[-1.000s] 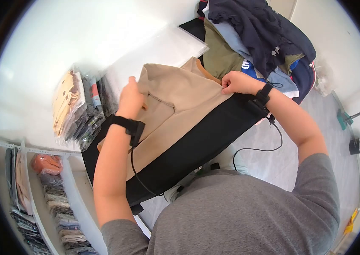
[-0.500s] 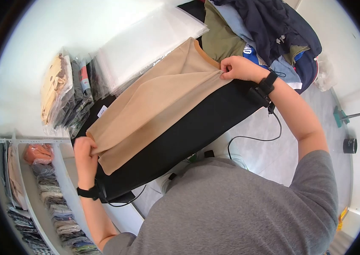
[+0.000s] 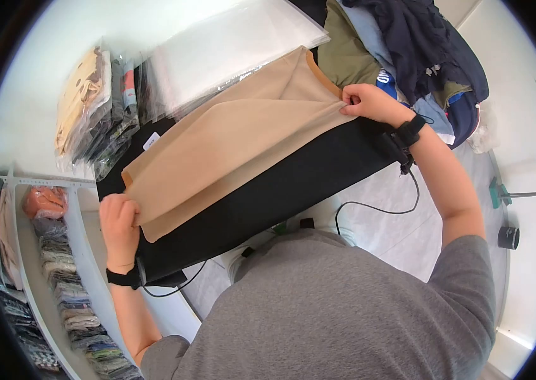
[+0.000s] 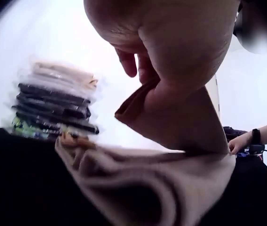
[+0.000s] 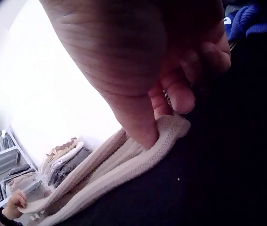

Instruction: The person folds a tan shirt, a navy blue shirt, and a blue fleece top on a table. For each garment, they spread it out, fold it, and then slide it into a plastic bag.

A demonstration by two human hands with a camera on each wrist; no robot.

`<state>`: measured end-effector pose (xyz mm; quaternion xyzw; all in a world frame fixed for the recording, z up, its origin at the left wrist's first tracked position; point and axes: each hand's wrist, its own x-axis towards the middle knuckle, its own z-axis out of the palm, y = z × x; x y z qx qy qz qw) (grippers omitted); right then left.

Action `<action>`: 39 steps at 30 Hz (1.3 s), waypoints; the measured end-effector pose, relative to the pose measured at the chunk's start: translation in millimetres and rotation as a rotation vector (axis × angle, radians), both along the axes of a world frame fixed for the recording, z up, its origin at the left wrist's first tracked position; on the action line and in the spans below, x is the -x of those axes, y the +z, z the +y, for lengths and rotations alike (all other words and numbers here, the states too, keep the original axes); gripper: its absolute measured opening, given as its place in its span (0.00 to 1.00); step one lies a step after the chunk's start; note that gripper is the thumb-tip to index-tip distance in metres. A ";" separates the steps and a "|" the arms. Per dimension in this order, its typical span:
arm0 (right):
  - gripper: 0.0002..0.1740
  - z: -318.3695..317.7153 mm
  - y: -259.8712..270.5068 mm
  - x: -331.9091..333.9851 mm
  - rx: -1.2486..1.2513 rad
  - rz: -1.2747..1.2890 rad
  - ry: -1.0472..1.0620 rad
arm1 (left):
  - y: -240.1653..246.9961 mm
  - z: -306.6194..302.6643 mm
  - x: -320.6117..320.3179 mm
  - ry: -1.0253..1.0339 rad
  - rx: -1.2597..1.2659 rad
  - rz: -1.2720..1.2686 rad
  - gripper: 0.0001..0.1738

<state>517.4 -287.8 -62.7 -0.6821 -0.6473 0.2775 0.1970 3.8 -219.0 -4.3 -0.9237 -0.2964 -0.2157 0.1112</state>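
Garment [image 3: 236, 133]: beige, banded in tan at both ends; spread lengthwise over the black bench [image 3: 280, 196], between the two grips.
Left grip [image 3: 119, 221]: grasping the garment's near-left end, thumb against fingers; cloth there is raised off the bench, with a loose fold below.
Right grip [image 3: 372, 102]: pinching the opposite end beside the tan band.
Reason for hold: probably to draw the cloth straight from both ends; slack creases remain between.
Clear bags [image 3: 236, 50]: flat behind the garment, presumably for easy reach.
Packed stack [image 3: 91, 101]: bagged clothes at the far left, probably set aside from the working area.
Clothes heap [image 3: 420, 57]: loose, beyond the right grip.
White tag [image 3: 151, 140]: beside the garment's far edge; print too small to read.
Blue cloth [image 3: 383, 78]: white lettering, part-hidden; word not legible.
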 end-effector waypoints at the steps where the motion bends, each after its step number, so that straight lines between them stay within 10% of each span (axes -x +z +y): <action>1: 0.13 0.4 -0.7 -1.0 -0.001 0.001 0.003 | -10.7 -1.6 1.0 -0.007 0.075 0.039 0.11; 23: 0.15 -7.0 13.8 1.2 0.134 0.015 0.086 | -29.8 -10.1 17.5 0.091 0.540 -0.055 0.09; 26: 0.20 -25.8 46.8 41.4 -0.231 -0.590 0.109 | -26.6 -13.4 19.1 0.134 0.477 -0.144 0.10; 30: 0.27 -6.1 55.2 133.2 -0.436 -0.381 0.356 | -42.7 -9.3 32.8 0.572 0.461 -0.344 0.08; 34: 0.30 5.4 28.2 182.0 -0.470 -0.595 0.519 | -57.3 -1.8 39.7 0.768 0.642 -0.308 0.29; 39: 0.39 0.9 -2.6 192.5 -0.177 -0.625 0.476 | -73.2 7.8 53.6 0.810 0.736 -0.343 0.33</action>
